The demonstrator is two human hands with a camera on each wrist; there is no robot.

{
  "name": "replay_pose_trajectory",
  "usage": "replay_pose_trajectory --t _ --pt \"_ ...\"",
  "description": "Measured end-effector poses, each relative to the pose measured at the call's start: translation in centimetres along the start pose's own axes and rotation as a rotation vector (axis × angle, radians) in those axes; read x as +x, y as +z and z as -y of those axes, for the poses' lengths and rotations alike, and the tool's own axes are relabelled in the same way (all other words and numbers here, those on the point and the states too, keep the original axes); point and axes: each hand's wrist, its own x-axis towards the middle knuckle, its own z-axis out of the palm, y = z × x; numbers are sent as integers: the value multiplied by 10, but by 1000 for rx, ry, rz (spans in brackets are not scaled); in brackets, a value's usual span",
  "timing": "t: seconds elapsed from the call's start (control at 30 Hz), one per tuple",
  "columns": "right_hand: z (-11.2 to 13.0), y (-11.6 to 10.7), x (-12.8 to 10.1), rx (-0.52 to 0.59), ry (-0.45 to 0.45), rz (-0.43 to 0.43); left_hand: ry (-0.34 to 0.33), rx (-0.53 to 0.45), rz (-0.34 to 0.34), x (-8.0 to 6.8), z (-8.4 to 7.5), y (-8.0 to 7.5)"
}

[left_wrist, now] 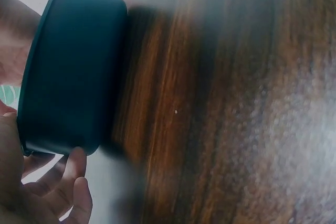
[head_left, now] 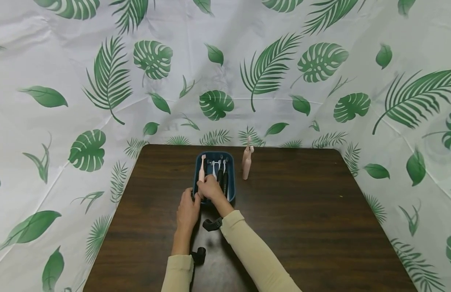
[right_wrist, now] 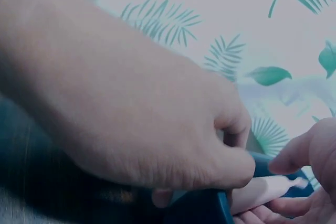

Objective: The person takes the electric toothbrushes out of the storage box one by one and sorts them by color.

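A dark blue tray (head_left: 232,179) stands on the brown table (head_left: 302,211) and holds several electric toothbrushes: a pink one (head_left: 202,168) at its left, then white (head_left: 214,168) and black ones (head_left: 225,175). My right hand (head_left: 208,187) reaches into the near end of the tray and grips the pink toothbrush's handle (right_wrist: 260,192). My left hand (head_left: 188,210) holds the tray's near left corner. Its fingers (left_wrist: 65,184) curl beside the tray wall (left_wrist: 68,72). In the right wrist view my right hand (right_wrist: 157,114) fills most of the picture, with the left hand's fingers (right_wrist: 310,163) at the right.
Two pink toothbrush handles (head_left: 247,163) stand upright just right of the tray. Bare table surface (left_wrist: 236,103) spreads to the right and front. A leaf-patterned sheet (head_left: 247,73) walls in the table on three sides.
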Motion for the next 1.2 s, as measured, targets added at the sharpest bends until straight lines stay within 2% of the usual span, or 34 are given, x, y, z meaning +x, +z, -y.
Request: replay_pose_trajectory --t 0.2,0.43,0.73,1.07,1.2 --pt "-2 1 5 44 3 -60 22 -8 -8 0 -4 2" --pt "0 -3 9 58 9 -29 15 7 -7 1 -4 2" --pt "0 -10 1 94 -22 1 16 0 -23 1 0 2" --pt "10 -23 -7 133 -105 -88 -4 -7 -12 -3 -1 1" --pt "12 -30 -12 132 -148 -123 11 -17 -50 -4 1 2"
